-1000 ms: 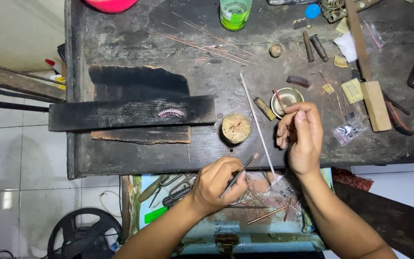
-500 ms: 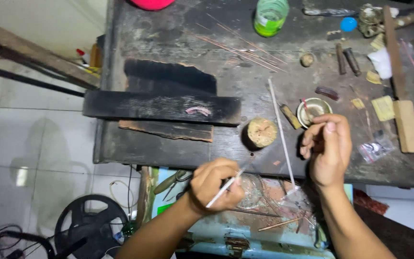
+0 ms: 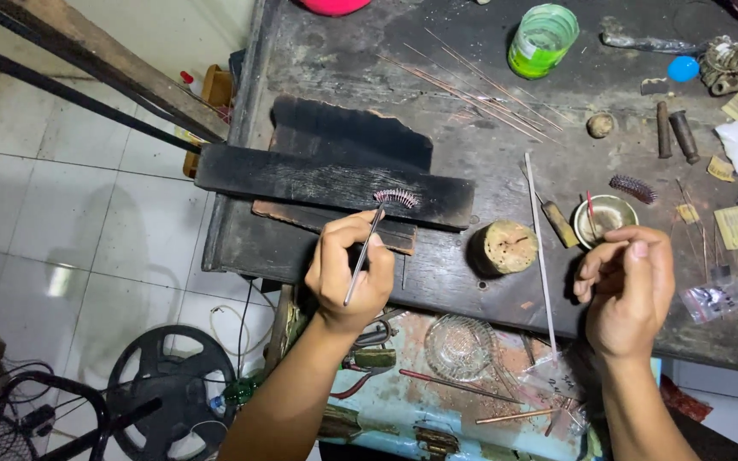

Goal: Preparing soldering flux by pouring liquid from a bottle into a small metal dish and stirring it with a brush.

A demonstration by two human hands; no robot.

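Note:
My left hand (image 3: pixel 348 269) grips thin metal tweezers (image 3: pixel 363 250), their tip reaching up to a small row of pinkish wire loops (image 3: pixel 397 198) lying on a charred black wooden plank (image 3: pixel 301 181). My right hand (image 3: pixel 629 286) hovers over the dark workbench (image 3: pixel 506 154) near its front edge, fingers curled with thumb and fingertips pinched together; whether anything tiny sits between them I cannot tell. A long thin white rod (image 3: pixel 540 248) lies between the two hands. Just beside it stands a round cork-like stump (image 3: pixel 506 246).
A small metal dish (image 3: pixel 606 218), a green cup (image 3: pixel 541 38), thin copper wires (image 3: pixel 471 81), a coiled spring piece (image 3: pixel 634 188) and wood scraps lie on the bench. Below its edge an open drawer holds a glass dish (image 3: pixel 459 346), pliers and rods. A black wheel (image 3: pixel 164 384) rests on the tiled floor.
My left hand has risen from the drawer area to the black plank, bringing the tweezers' tip to the wire loops. The view has shifted right; my right hand stays roughly in place.

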